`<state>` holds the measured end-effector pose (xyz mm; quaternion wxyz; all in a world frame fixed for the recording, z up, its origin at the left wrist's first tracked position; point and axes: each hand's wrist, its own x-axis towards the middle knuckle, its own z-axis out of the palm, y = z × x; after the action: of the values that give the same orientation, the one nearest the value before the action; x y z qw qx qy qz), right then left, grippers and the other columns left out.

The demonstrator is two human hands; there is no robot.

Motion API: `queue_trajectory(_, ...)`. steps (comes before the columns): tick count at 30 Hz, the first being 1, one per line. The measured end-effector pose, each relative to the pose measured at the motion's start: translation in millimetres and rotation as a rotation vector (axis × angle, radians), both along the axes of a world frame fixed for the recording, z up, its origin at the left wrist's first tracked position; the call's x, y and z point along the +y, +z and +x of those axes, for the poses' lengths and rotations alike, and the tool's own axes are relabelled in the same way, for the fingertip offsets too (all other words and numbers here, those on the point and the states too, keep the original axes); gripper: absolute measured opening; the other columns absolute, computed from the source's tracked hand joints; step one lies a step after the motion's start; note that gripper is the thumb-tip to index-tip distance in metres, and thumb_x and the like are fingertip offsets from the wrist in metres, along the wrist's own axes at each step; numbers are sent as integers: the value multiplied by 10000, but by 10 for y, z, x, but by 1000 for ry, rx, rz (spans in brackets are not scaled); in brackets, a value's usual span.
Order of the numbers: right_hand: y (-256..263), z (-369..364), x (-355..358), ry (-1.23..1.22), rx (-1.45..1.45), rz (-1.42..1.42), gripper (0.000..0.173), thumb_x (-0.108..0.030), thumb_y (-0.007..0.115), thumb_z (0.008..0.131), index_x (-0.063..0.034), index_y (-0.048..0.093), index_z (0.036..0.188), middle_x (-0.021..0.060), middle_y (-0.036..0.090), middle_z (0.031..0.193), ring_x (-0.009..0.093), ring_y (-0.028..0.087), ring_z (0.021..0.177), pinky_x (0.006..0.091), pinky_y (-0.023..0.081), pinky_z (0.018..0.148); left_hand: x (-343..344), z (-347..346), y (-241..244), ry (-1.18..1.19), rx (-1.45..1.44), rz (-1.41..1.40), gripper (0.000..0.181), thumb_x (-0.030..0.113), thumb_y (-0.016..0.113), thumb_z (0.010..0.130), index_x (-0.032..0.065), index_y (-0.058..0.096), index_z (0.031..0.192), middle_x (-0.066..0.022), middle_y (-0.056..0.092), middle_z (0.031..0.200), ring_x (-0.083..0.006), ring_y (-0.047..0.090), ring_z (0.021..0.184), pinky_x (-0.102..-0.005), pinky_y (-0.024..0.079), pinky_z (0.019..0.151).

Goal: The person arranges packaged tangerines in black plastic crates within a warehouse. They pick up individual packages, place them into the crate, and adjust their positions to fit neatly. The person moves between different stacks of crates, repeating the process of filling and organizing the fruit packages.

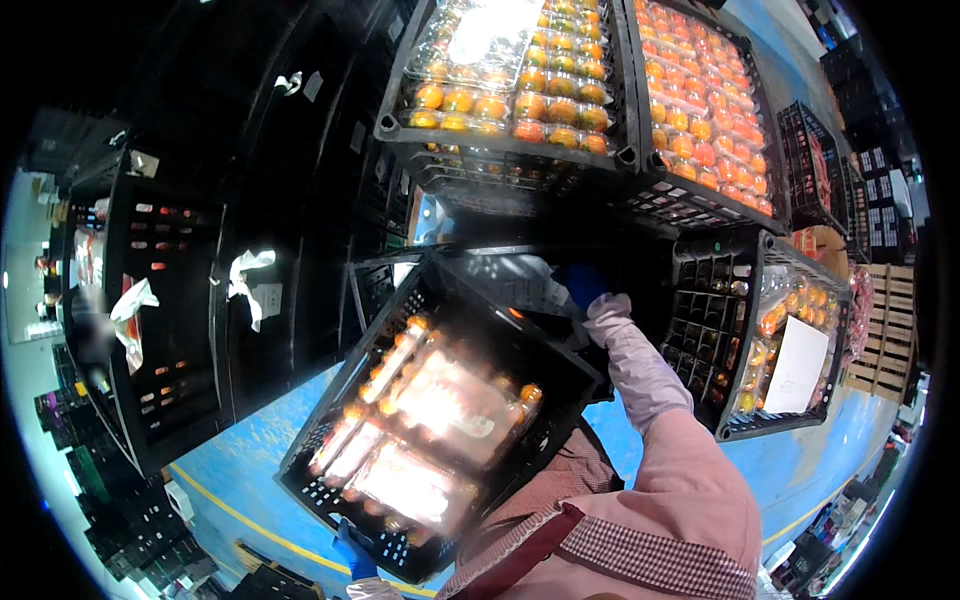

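A black plastic crate (555, 352) is slanted in front of me, with clear packs of orange-red tomatoes (450, 397) inside, washed out by glare. My left hand (354, 551), in a blue glove, holds this crate by its lower left end wall. My right hand (586, 286), also blue-gloved, reaches past the crate's far side into a dark space. Beside its fingers is clear plastic (517, 281), perhaps packs or film. Shadow hides the right fingertips, so their grip does not show.
Crates of packed tomatoes (562, 82) and redder ones (705, 112) stand beyond. At right is another filled crate (761, 337) with a white sheet (796, 367) on it, near a wooden pallet (885, 330). Tall black crate stacks (176, 300) stand at left on the blue floor (270, 442).
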<state>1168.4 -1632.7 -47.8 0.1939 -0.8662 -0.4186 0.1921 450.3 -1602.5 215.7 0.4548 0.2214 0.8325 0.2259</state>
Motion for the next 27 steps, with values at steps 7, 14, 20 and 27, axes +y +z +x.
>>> queue_trajectory(7, 566, 49, -43, -62, 183, 111, 442, -435, 664, 826, -78, 685, 1085, 175, 657, 1102, 298, 612, 1039, 393, 481, 899, -7, 315, 202, 10, -60, 37, 339, 282, 558, 906, 143, 462, 612, 19, 392, 499, -119, 376, 395, -279, 302, 390)
queue_trajectory(14, 709, -338, 192, -3, 927, 145, 407, -255, 728, 821, 0, 640, 1126, 127, 669, 1080, 196, 603, 991, 311, 469, 855, -43, 244, 135, 88, -76, 83, 332, 244, 593, 890, 132, 466, 605, 15, 402, 482, -115, 349, 350, -276, 265, 349)
queue_trajectory(20, 518, -579, 486, 94, 811, -163, 508, -378, 693, 848, -34, 611, 1213, 102, 612, 1215, 192, 553, 1115, 311, 413, 959, -20, 137, 65, 26, -31, 103, 315, 240, 620, 869, 103, 490, 618, -20, 430, 469, -149, 383, 346, -295, 298, 347)
queue_trajectory(27, 1403, -1012, 971, 296, 285, -417, 575, -418, 768, 688, -74, 645, 1132, 203, 646, 1115, 329, 622, 1031, 413, 494, 867, -189, 194, 222, 45, -11, 69, 337, 268, 635, 862, 95, 509, 601, -35, 460, 480, -167, 419, 350, -303, 329, 357)
